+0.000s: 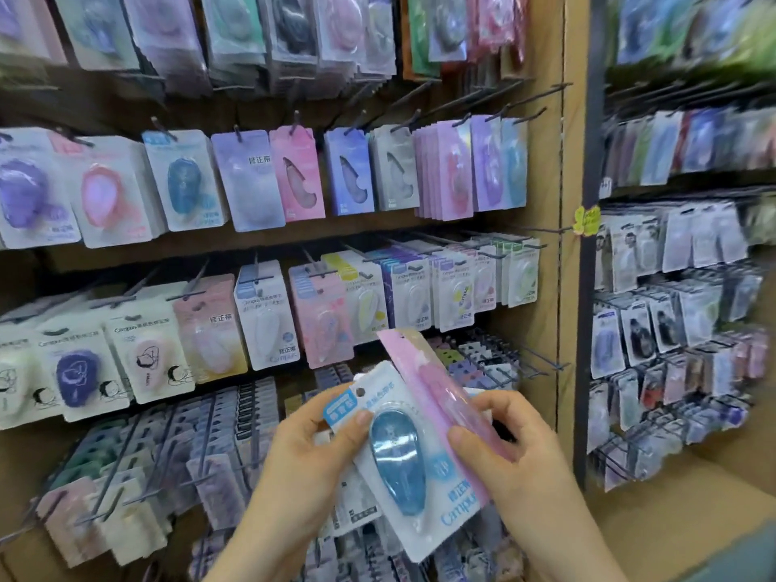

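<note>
Two hands, two packs in front, low centre, near the camera.

Left hand (302,468) grasps the blue pack (399,468), thumb pressed on its top left corner. Its clear blister holds one blue teardrop tape dispenser. At least one more white card (352,504) shows behind it; count unclear.

Right hand (516,459) grasps the pink pack (424,371), thumb on its face. The pack is tilted and overlaps the blue pack's right edge. Blister contents pink, blurred.

Farther back, the pegboard wall (541,287) carries hanging packs (252,182) on hooks in at least four rows. One yellow tag (586,220) sits on its right edge. A second rack (672,329) stands to the right, blurred.
</note>
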Action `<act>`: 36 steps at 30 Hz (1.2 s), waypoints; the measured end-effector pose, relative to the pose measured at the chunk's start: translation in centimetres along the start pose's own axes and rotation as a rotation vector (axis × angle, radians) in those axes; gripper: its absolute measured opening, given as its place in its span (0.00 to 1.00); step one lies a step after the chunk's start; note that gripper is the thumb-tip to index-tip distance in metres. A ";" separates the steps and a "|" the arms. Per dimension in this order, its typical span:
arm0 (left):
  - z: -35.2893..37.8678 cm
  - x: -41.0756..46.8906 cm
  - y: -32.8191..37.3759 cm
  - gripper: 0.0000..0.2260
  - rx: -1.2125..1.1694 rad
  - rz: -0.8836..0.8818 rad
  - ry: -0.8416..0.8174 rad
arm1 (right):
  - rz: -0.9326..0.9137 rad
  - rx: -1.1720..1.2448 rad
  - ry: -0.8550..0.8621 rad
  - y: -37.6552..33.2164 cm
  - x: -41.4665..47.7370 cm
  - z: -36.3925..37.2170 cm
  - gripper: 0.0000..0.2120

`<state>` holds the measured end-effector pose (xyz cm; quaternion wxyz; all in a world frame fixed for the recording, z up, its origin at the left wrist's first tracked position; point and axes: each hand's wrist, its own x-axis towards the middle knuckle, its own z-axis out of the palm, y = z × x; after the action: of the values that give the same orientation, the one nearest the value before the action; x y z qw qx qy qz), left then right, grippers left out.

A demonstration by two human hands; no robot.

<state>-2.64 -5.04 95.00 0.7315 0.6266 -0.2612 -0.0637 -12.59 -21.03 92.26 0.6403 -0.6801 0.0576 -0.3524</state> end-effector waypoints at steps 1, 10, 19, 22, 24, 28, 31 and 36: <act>0.5 1.0 -0.3 0.12 0.002 0.009 -0.009 | -0.017 -0.029 0.040 0.3 0.6 -0.1 0.07; 3.7 7.6 -1.7 0.06 -0.116 -0.110 -0.120 | -0.115 -0.240 0.184 2.5 5.2 -1.9 0.20; 8.2 12.6 -0.1 0.04 0.020 -0.019 -0.056 | -0.137 -0.044 0.046 3.1 11.3 -6.9 0.18; 10.6 14.6 0.5 0.04 0.035 0.033 0.004 | -0.170 0.054 -0.020 3.1 14.6 -9.2 0.12; 12.8 15.9 1.0 0.04 0.009 0.060 0.054 | -0.198 0.049 -0.049 3.1 17.0 -11.1 0.10; 15.7 18.5 2.6 0.08 -0.017 0.149 0.129 | -0.310 -0.018 -0.006 1.9 21.7 -14.7 0.13; 16.3 19.8 4.6 0.11 0.031 0.217 0.205 | -0.447 -0.180 0.114 -0.1 25.4 -16.9 0.18; 16.6 21.0 7.2 0.02 0.181 0.265 0.293 | -0.715 -0.423 0.120 -3.7 30.7 -15.4 0.21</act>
<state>5.96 -27.05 109.46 0.7043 0.6526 -0.2367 0.1485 0.36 -49.43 107.06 0.3194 -0.7520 -0.0738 -0.5719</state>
